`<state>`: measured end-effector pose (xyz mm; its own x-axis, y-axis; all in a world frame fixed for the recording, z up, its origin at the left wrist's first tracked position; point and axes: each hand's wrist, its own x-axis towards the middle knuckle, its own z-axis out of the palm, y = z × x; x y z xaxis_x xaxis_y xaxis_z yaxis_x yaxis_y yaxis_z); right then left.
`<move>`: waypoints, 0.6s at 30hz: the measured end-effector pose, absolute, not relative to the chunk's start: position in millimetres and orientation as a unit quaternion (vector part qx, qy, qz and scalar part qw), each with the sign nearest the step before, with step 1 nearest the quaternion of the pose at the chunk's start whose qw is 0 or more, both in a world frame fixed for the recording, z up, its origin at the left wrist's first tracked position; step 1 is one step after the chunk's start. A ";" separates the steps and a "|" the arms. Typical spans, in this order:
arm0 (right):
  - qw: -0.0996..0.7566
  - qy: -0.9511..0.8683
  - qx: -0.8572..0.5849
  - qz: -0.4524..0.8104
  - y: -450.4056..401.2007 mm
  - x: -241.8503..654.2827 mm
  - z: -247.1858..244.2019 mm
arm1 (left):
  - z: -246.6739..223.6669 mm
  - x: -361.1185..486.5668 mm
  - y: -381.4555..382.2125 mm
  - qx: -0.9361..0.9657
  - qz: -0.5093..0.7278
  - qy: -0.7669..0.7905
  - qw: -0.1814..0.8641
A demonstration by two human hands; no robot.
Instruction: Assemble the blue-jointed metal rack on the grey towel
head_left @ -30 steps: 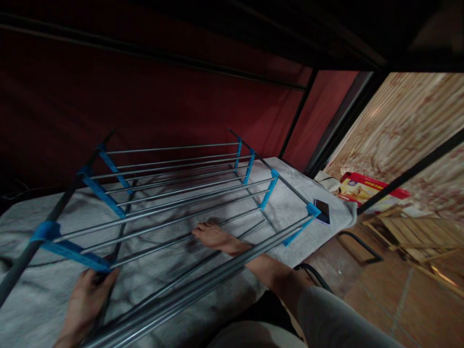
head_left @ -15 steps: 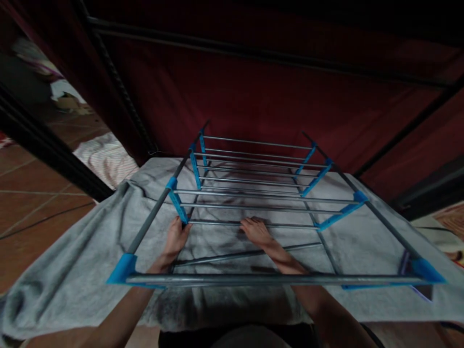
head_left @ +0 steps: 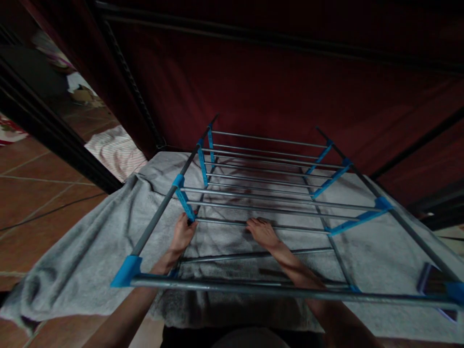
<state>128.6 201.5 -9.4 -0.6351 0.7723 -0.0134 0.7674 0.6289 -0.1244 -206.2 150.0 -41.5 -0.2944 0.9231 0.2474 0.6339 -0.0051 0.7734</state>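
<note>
Grey metal makes most of the rack (head_left: 239,288), which is on the blanket (head_left: 97,261) in front of me. Several tubes already run between blue brackets, so I judge the frame mostly joined. My left hand (head_left: 183,232) pinches the lower end of one blue bracket (head_left: 185,202); my right hand (head_left: 264,233) curls around the low tube (head_left: 297,228) running from it. Whether this joint is fully seated, I cannot tell. Nearer to me, another tube (head_left: 232,257) lies slightly aslant, perhaps still unfinished.
</note>
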 end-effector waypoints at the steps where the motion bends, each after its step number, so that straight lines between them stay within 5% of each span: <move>1: 0.019 -0.903 -0.426 0.059 201.8 128.9 -9.3 | -41.4 -206.0 150.1 0.566 0.429 0.682 0.175; 18: 0.015 -0.906 -0.419 0.064 205.4 131.0 -11.7 | -47.2 -204.3 153.3 0.559 0.421 0.691 0.184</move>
